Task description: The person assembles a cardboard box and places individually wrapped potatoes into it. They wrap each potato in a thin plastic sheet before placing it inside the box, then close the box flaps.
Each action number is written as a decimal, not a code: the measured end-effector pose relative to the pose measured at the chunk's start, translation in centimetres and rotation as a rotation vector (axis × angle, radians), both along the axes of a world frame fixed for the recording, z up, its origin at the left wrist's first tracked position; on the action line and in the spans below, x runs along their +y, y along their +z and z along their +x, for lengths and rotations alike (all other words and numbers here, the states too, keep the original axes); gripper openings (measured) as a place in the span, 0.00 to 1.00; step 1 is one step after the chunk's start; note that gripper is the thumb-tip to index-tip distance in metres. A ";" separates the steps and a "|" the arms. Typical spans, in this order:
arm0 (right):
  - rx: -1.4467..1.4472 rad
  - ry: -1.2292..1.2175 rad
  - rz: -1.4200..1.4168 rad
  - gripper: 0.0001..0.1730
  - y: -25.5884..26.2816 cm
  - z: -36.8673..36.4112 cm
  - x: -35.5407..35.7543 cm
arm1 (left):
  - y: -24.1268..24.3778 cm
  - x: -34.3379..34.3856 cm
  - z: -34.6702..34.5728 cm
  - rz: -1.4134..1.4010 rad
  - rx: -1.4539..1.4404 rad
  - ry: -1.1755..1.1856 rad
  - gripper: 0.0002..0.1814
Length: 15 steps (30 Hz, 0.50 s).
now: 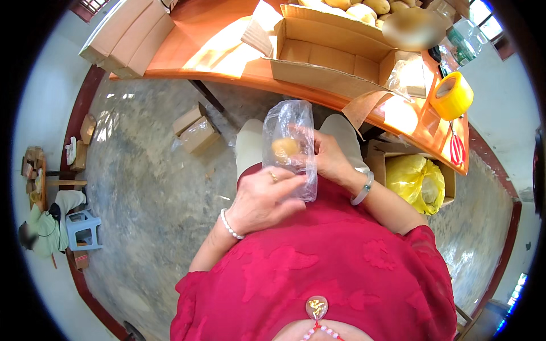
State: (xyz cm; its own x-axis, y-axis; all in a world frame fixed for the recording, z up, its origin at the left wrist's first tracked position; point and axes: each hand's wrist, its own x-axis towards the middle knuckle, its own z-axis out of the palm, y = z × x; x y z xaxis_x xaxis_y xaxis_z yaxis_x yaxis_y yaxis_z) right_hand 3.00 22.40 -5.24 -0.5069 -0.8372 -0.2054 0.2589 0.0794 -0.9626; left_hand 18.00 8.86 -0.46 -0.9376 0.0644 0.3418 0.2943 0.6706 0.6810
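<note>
A clear plastic bag (290, 113) hangs over my lap, with a blurred yellowish rounded item (285, 148) showing through its film. My right hand (328, 153), a pale bangle at its wrist, grips the bag from the right. Its thumb and fingers show through the plastic close to the item; whether they touch it is unclear. My left hand (266, 196), with a ring and a bead bracelet, lies across the bag's near end. Its fingertips touch the plastic, but their hold on it cannot be made out.
An open cardboard box (328, 49) stands on the orange table (192, 42), with yellow oval produce (362, 13) behind. Yellow tape (452, 96) and red-handled scissors (456, 147) are at right. A yellow bag (413, 183) fills a box below. Cartons (198, 132) lie on the floor; a person (49, 230) sits far left.
</note>
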 end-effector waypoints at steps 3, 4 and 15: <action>-0.115 0.024 -0.035 0.34 -0.4 0.2 -0.1 | -1.4 -0.3 0.0 0.008 0.239 0.322 0.07; -0.163 0.032 -0.038 0.33 -0.5 0.3 -0.3 | -2.1 -0.5 -0.4 -0.026 0.291 0.444 0.08; -0.066 0.089 -0.166 0.30 -1.5 1.3 -0.5 | -5.9 0.6 -1.4 0.941 -0.183 0.367 0.21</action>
